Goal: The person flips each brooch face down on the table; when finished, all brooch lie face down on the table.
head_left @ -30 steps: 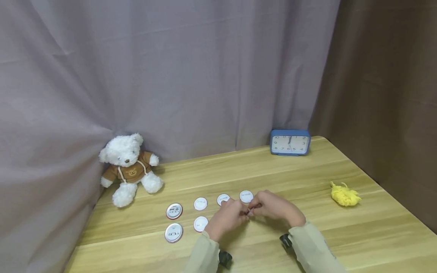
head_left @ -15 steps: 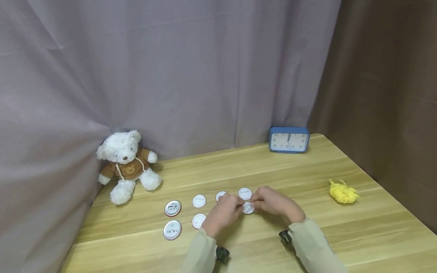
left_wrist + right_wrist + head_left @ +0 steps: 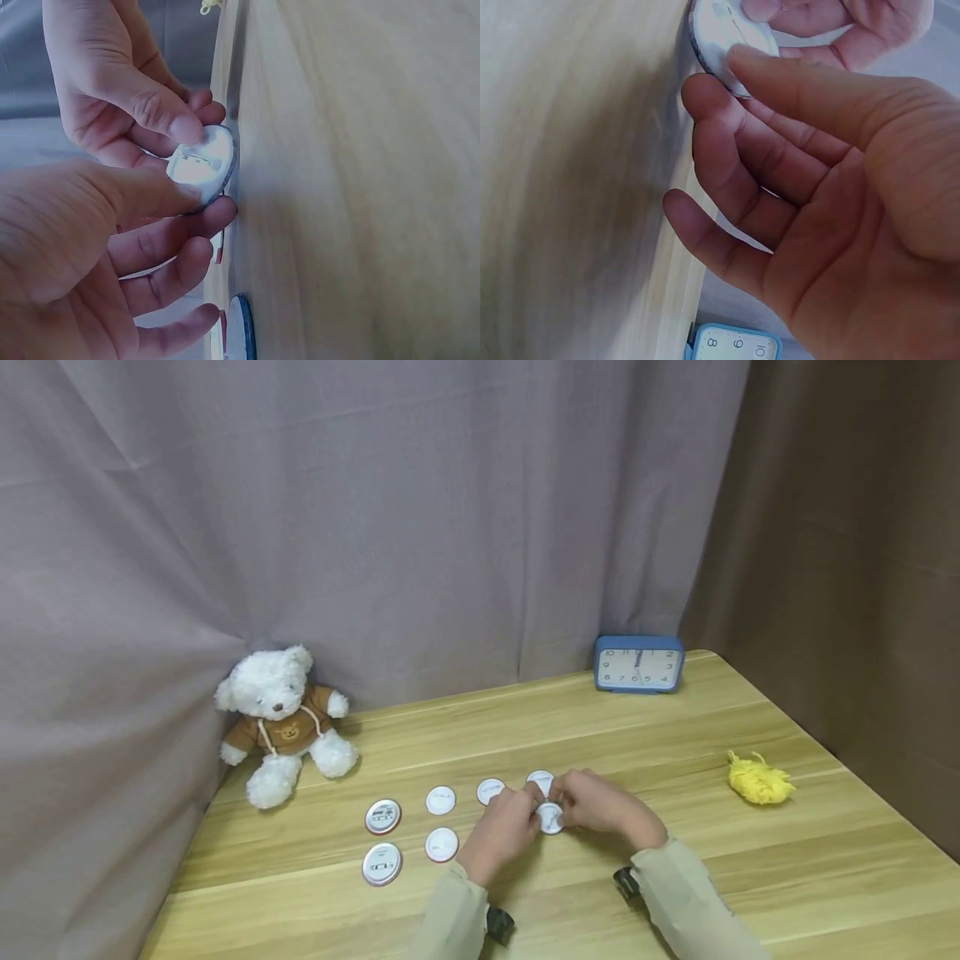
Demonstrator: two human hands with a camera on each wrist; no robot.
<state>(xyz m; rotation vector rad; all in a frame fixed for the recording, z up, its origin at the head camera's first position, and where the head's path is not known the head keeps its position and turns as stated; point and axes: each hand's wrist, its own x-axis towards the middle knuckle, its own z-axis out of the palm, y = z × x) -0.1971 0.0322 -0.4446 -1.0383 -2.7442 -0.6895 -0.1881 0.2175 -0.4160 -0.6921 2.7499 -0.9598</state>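
Observation:
A round pin-back button badge [image 3: 551,817] is held between both hands, its white back with the metal pin facing up. My left hand [image 3: 501,828] pinches its left side, the thumb lying on the back in the left wrist view. On the other side, my right hand [image 3: 606,807] pinches the same badge [image 3: 724,34] between thumb and fingers. Just beyond the hands lies another badge [image 3: 539,781], partly covered by the fingers. A further badge [image 3: 491,790] lies just beyond my left hand.
More badges lie pin side up to the left, including a silver-backed badge [image 3: 382,864] and a white-backed badge [image 3: 442,844]. A white teddy bear [image 3: 288,727] sits at the back left. A blue clock [image 3: 639,665] and yellow yarn [image 3: 759,779] are on the right.
One second ago the badge was mostly hidden in the fingers. By half a second ago its white back showed, and both hands still hold it in nearly the same place.

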